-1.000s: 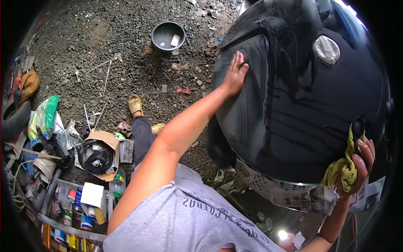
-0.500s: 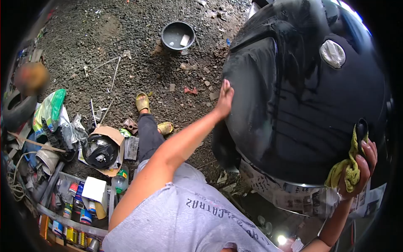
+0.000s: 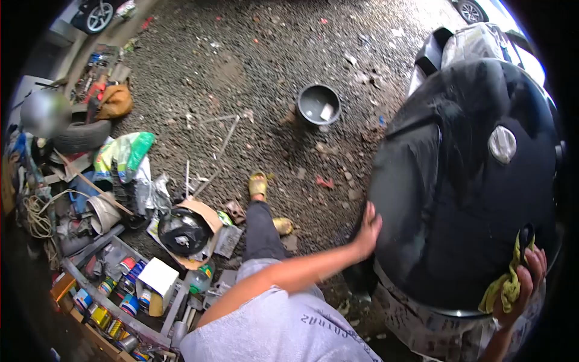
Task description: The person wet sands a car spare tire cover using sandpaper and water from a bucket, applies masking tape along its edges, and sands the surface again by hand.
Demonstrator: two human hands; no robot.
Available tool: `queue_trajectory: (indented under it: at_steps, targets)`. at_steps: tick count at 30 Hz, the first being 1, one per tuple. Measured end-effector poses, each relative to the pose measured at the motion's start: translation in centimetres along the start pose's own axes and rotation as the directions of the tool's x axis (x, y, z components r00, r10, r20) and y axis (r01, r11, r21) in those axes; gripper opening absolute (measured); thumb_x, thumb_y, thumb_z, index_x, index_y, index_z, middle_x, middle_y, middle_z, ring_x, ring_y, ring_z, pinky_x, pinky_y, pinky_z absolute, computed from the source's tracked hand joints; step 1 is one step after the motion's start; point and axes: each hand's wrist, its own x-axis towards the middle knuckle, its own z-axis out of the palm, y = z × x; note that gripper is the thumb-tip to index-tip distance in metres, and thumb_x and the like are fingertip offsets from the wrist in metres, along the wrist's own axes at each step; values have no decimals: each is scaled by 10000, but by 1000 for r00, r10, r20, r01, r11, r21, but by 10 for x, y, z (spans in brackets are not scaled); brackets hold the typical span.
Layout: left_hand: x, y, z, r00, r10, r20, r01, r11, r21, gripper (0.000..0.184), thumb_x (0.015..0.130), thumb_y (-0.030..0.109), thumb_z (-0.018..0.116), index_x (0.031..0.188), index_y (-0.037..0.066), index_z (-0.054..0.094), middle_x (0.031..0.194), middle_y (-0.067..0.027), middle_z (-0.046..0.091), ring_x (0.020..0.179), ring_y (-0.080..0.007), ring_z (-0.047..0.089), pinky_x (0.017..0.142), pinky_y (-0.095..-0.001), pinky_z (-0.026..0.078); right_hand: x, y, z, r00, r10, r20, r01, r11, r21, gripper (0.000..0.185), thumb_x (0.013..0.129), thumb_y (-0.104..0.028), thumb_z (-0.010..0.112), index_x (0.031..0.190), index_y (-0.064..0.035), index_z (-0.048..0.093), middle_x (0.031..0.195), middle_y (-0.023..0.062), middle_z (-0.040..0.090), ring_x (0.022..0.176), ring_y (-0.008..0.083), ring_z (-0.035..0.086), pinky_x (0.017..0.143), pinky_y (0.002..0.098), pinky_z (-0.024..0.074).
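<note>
A large black vehicle panel (image 3: 464, 211) with dusty, streaked smears fills the right side. A round spot covered with pale masking tape (image 3: 502, 145) is on its upper part. My left hand (image 3: 369, 232) is at the panel's left edge, fingers stretched out and holding nothing; whether it touches the surface is unclear. At the lower right, my right hand (image 3: 526, 280) grips a crumpled yellow-green cloth (image 3: 505, 292) against the panel's edge. A small black oval piece (image 3: 527, 234) shows just above those fingers; I cannot tell what it is.
Newspaper (image 3: 422, 329) hangs below the panel. On the gravel (image 3: 253, 60) stands a black basin (image 3: 318, 104) with a pale block inside. To the left are a crate of cans (image 3: 129, 283), a plastic bottle (image 3: 201, 277), a boxed black item (image 3: 184, 232), a tyre (image 3: 83, 136) and scrap.
My view has swung left and up, bringing more of the yard and a wheel into sight. My left hand remains by the panel's left edge; my right hand still holds the cloth.
</note>
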Motion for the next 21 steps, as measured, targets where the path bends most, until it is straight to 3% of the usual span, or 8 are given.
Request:
queue_trajectory:
  at_steps: [1,2,6,7,9,11,15,21]
  targets:
    - [-36,-17,2,999,41,33,-46,988,151,730,1080,408,326,1555,-58,27,1653,-212,-26,1538,-295,-45,1236,-361,20,0,0,3,1000,3,-16,-3,1000,-8,308,941,-213,533,1211,-67,509,1349,201,530,1294,436,484,1119,628,312]
    - [-54,-13,7,999,32,15,-33,998,48,714,1081,416,318,1558,-51,66,1653,-212,-28,1539,-300,-24,1237,-360,30,-2,-1,5,1000,5,-19,-6,1000,-16,308,939,-217,532,1208,-69,508,1348,201,530,1293,437,484,1118,631,311]
    - [31,-35,-6,995,94,-36,-87,983,159,716,1078,450,310,1556,-47,115,1643,-227,78,1538,-295,31,1237,-357,65,0,-3,0,1000,6,18,-5,998,-58,285,973,-239,493,1218,-95,478,1324,196,533,1260,434,514,1099,638,335]
    - [77,-70,-14,998,59,-5,-58,991,117,687,1083,434,294,1547,-56,160,1636,-230,121,1536,-302,54,1237,-360,79,0,-4,0,1000,12,14,-11,998,-57,282,976,-237,485,1220,-96,477,1321,198,534,1256,435,519,1096,638,340]
    - [103,-41,-16,991,-116,-69,115,993,-17,647,1093,399,270,1542,-58,181,1638,-219,129,1535,-307,68,1237,-370,87,0,-6,1,1000,21,1,-21,998,-51,283,967,-220,467,1217,-87,485,1323,207,538,1257,440,519,1096,637,342]
    - [86,-83,-1,994,74,-78,-82,992,-96,634,1097,381,268,1559,-32,137,1651,-188,101,1538,-296,41,1237,-383,87,2,-3,1,1000,8,-17,-9,999,-49,292,956,-204,459,1218,-81,491,1324,215,541,1256,445,521,1091,638,348]
    - [-51,3,8,962,271,26,-271,963,3,627,1095,355,300,1571,-10,118,1664,-154,15,1541,-282,-5,1238,-393,68,4,0,9,1000,-7,-16,6,1000,-27,297,953,-201,462,1225,-83,480,1306,220,544,1229,448,540,1070,641,370]
    - [109,-30,-25,972,191,140,-223,937,271,656,1087,413,299,1549,-41,194,1652,-185,99,1538,-265,48,1235,-356,56,2,-7,3,1000,9,-28,-10,999,-53,293,960,-231,467,1210,-78,465,1281,223,542,1211,452,545,1061,649,371]
